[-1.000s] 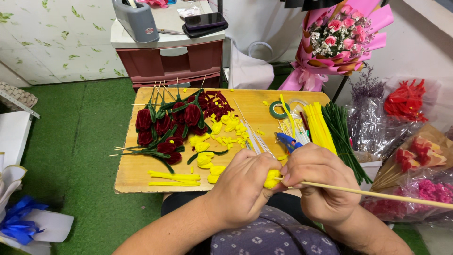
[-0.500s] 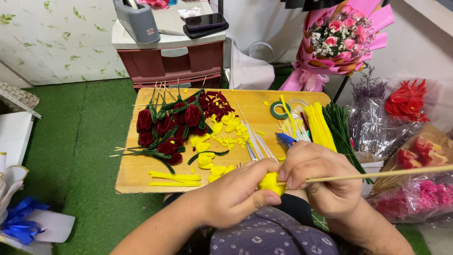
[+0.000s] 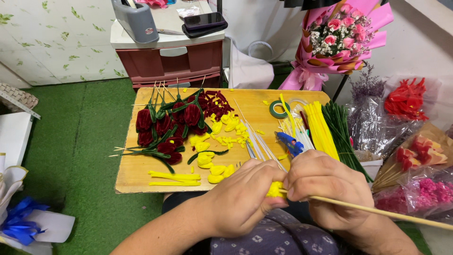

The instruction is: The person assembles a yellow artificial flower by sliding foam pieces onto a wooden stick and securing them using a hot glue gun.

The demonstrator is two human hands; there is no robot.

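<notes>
Left hand: the left hand [image 3: 245, 200] is curled shut around a fuzzy yellow flower bud [image 3: 275, 190]. Its fingertips press on the bud's left side.
Right hand: the right hand [image 3: 325, 186] is closed too. It pinches the bud's right side and grips a thin wooden stick [image 3: 377, 212].
Yellow bud: it sits right between the two hands, touching both. Only a small bit peeks out. It is low in the view, over the person's lap, just in front of the board's near edge.
Stick: it comes out of the right hand and runs off to the right, tilted a little down.
Board: a wooden board [image 3: 137, 177] lies just past the hands.
On the board: dark red fuzzy roses [image 3: 163, 125] on the left, little yellow petals [image 3: 217, 171] in the middle, a blue glue gun [image 3: 289, 142] near the right hand, then yellow and green fuzzy wires [image 3: 330, 127].
Far off: a pink bouquet [image 3: 337, 40] stands beyond the board.
</notes>
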